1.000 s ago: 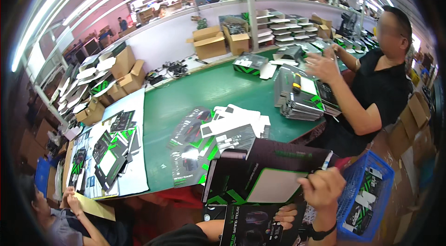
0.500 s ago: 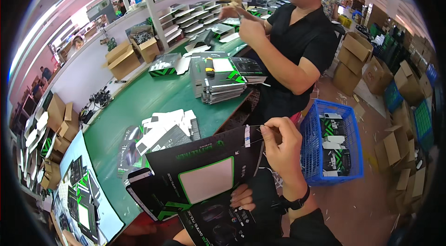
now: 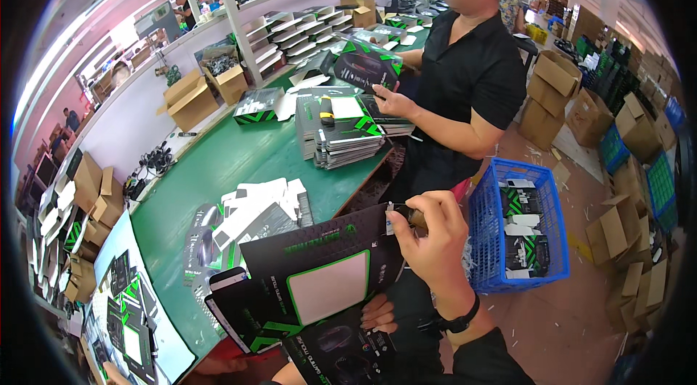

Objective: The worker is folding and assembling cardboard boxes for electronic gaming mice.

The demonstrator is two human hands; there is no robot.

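Observation:
An opened-out black printed carton [image 3: 261, 280] with green markings and a pale green-edged window stands tilted before me, its lower panel over my lap. My left hand [image 3: 377, 314] reaches from beneath and is closed on that lower panel, its fingers showing at the right edge; the rest is hidden behind the card. At the carton's upper right corner, my right hand [image 3: 435, 236] pinches the edge between thumb and fingers, beside a small white strip [image 3: 390, 208]. Whether the fingertips grip the strip too is hard to make out.
White and grey card pieces [image 3: 265, 203] lie on the green table [image 3: 189, 174], behind them a stack of flat cartons [image 3: 341, 149] topped by a yellow-black cutter [image 3: 327, 110]. A blue crate [image 3: 519, 285] stands right. A co-worker [image 3: 472, 73] holds a printed box [image 3: 367, 65]. Another person's hand [image 3: 114, 373] shows lower left.
My right hand has shifted slightly down and left, its thumb now closer over the white strip. The carton has shifted slightly down and right. The co-worker's hands have lowered and now hold a box.

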